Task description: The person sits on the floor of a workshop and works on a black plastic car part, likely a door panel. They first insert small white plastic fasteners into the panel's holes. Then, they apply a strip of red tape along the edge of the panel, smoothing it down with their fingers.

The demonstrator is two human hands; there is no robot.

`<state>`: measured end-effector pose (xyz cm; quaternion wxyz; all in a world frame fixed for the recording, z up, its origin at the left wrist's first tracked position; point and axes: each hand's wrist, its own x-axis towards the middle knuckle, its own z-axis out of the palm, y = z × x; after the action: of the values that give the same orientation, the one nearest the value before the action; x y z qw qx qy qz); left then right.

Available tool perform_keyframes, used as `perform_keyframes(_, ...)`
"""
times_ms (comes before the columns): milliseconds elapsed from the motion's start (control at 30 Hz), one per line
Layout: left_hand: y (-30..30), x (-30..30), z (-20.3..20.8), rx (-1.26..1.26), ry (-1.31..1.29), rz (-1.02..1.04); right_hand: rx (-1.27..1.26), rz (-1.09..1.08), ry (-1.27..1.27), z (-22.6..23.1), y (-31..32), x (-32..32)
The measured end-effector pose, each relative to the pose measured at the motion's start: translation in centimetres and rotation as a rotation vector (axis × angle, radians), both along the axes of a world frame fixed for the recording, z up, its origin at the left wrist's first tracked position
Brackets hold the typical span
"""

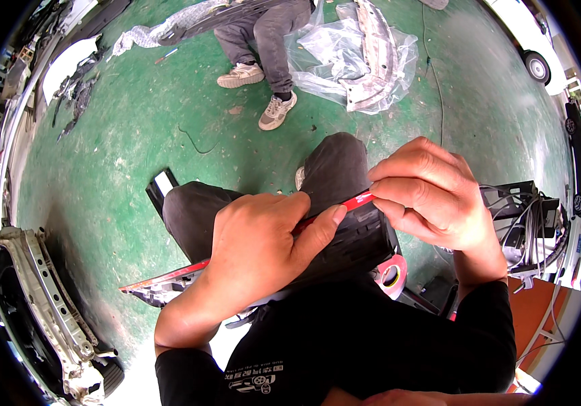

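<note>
Across my lap lies a long black plastic car trim part [345, 250], with a strip of red-backed adhesive tape [357, 201] along its upper edge. My left hand [260, 237] grips the part near its middle, thumb and index finger pressed at the tape. At the right end, my right hand [433, 193] pinches the tape strip between thumb and fingers; the exact contact is partly hidden by the fingers. The trim's left end [162, 287] sticks out past my left forearm, also edged in red. A roll of red tape [392, 276] sits just below the trim's right end.
Opposite me another person [273, 40] sits with a dark part over the lap. Clear plastic wrap with a curved bumper beam [378, 61] lies beside them. A metal car body section [47, 304] stands at left; equipment with coiled cables [531, 223] is at right on the green floor [114, 155].
</note>
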<state>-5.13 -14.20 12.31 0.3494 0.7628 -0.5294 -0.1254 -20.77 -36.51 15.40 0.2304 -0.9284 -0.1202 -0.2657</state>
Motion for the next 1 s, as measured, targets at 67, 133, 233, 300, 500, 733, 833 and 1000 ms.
perform_keyframes(67,-0.2,-0.1,0.1,0.013,-0.004,-0.002,0.001,-0.004,0.003,0.0,0.0,-0.1)
perform_keyframes(133,-0.4,-0.1,0.2,0.033,-0.026,0.000,0.000,-0.005,0.004,-0.1,-0.1,-0.2)
perform_keyframes(233,-0.8,-0.1,0.5,0.087,-0.056,0.003,0.003,-0.007,0.008,-0.1,-0.1,-0.2)
perform_keyframes(300,-1.1,-0.2,0.8,0.135,-0.067,0.002,0.009,-0.005,0.010,0.0,-0.1,-0.2)
perform_keyframes(500,-1.7,0.0,1.6,0.243,-0.092,-0.028,0.015,0.016,0.006,-0.2,-0.4,-0.4)
perform_keyframes(733,-2.4,0.1,2.1,0.347,-0.102,-0.063,0.061,-0.004,0.022,-0.3,-0.5,-0.6)
perform_keyframes(833,-2.8,0.2,2.2,0.361,-0.122,-0.076,0.112,-0.003,0.031,-0.7,-0.9,-0.8)
perform_keyframes(1000,-3.4,0.2,2.5,0.381,-0.124,-0.099,0.400,-0.079,0.173,-2.6,-0.8,-2.5)
